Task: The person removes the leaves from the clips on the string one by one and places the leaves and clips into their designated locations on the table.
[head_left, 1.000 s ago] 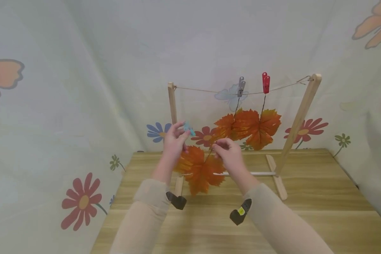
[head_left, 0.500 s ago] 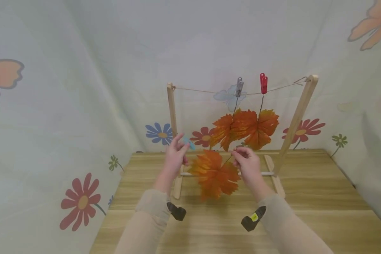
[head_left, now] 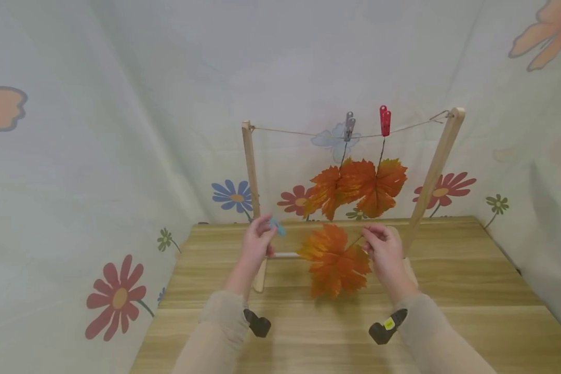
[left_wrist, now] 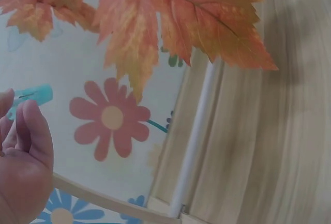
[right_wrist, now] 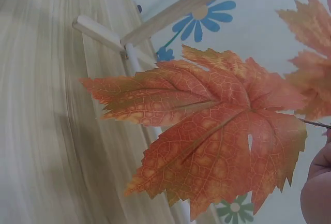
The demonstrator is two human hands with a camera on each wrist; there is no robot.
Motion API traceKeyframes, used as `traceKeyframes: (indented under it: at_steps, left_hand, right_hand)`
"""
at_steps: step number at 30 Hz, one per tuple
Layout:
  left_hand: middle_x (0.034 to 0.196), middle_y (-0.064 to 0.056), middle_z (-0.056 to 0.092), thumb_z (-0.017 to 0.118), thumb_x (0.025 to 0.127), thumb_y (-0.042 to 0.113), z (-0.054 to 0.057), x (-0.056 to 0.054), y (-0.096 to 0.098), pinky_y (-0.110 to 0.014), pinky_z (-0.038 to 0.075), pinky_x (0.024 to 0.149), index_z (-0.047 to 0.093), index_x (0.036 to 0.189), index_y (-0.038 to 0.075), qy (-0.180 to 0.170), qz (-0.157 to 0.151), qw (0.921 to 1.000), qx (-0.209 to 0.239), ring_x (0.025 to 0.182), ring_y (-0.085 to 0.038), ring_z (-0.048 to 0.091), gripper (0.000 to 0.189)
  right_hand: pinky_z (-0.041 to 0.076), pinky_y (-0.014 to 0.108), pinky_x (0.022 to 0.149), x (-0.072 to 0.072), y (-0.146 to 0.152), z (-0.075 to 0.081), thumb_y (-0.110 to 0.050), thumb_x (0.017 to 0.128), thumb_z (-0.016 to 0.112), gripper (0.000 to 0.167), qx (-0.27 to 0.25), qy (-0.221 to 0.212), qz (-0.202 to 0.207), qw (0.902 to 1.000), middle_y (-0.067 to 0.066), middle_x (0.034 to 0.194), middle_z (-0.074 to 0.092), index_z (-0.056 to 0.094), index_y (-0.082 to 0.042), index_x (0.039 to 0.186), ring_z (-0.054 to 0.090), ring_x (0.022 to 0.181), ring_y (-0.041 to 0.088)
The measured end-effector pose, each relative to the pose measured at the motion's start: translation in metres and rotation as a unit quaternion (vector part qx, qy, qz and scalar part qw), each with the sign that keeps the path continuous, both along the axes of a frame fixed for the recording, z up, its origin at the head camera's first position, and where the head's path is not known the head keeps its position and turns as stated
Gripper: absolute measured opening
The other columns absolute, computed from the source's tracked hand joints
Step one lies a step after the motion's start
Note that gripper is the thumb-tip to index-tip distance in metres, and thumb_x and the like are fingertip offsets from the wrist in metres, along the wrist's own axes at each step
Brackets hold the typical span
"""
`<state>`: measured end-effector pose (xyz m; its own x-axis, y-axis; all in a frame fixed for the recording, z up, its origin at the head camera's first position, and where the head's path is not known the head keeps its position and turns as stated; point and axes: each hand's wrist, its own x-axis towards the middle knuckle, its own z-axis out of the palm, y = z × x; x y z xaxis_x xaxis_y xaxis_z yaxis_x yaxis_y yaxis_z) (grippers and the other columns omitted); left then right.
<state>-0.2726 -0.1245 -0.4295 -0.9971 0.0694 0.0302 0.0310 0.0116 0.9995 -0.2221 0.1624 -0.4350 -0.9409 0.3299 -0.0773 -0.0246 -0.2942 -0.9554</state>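
Right hand (head_left: 387,252) pinching a leaf (head_left: 334,262) by its stem (head_left: 357,240), below the string (head_left: 299,133), mostly cut off in its wrist view, left hand (head_left: 256,241) pinching a blue peg (head_left: 277,226), below the string's left part, hanging leaves (head_left: 378,189) under the string, overlap hard to make out

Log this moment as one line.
left hand: holds blue clothespin | right hand: pinches leaf by stem | string: gray clothespin, red clothespin, two hanging leaves
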Motion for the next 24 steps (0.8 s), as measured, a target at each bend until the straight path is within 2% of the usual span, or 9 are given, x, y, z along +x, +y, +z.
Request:
traceKeyframes:
  at_steps: [4, 8, 12, 24]
  left_hand:
    - [0.118, -0.019, 0.056, 0.062, 0.090, 0.012, -0.014, 0.001, -0.006, -0.023, 0.045, 0.043, 0.041, 0.133, 0.004, -0.013, 0.001, 0.9998, -0.017, 0.045, -0.010, 0.043, 0.049]
    - [0.119, -0.017, 0.056, 0.063, 0.089, 0.013, -0.029, 0.001, -0.011, -0.024, 0.046, 0.043, 0.041, 0.132, 0.006, -0.029, 0.001, 0.9991, -0.030, 0.045, -0.011, 0.044, 0.049]
    - [0.118, -0.016, 0.058, 0.064, 0.088, 0.012, -0.042, 0.003, -0.014, -0.025, 0.045, 0.042, 0.041, 0.131, 0.007, -0.038, -0.003, 0.9986, -0.037, 0.044, -0.011, 0.044, 0.049]
    - [0.124, -0.018, 0.056, 0.061, 0.091, 0.016, -0.078, 0.009, -0.025, -0.028, 0.047, 0.043, 0.038, 0.133, 0.006, -0.062, -0.023, 0.9945, -0.081, 0.044, -0.012, 0.046, 0.049]
  right_hand:
    - [0.043, 0.016, 0.051, 0.003, 0.010, -0.006, -0.007, 0.091, 0.060, 0.020, 0.000, -0.011, -0.008, 0.9999, 0.000, 0.087, 0.055, 0.050, 0.003, 0.105, 0.050, 0.059, 0.007]
    - [0.043, 0.016, 0.049, 0.006, 0.019, -0.013, -0.002, 0.090, 0.060, 0.009, -0.043, -0.012, -0.031, 0.9985, -0.001, 0.083, 0.058, 0.054, -0.001, 0.096, 0.049, 0.055, 0.007]
    - [0.044, 0.016, 0.049, 0.010, 0.030, -0.019, 0.002, 0.089, 0.059, 0.010, -0.077, -0.016, -0.056, 0.9953, -0.002, 0.079, 0.058, 0.053, -0.002, 0.096, 0.049, 0.054, 0.007]
    - [0.041, 0.014, 0.045, 0.018, 0.054, -0.035, 0.000, 0.090, 0.059, 0.013, -0.088, -0.048, -0.094, 0.9905, -0.001, 0.076, 0.056, 0.049, -0.001, 0.100, 0.050, 0.053, 0.006]
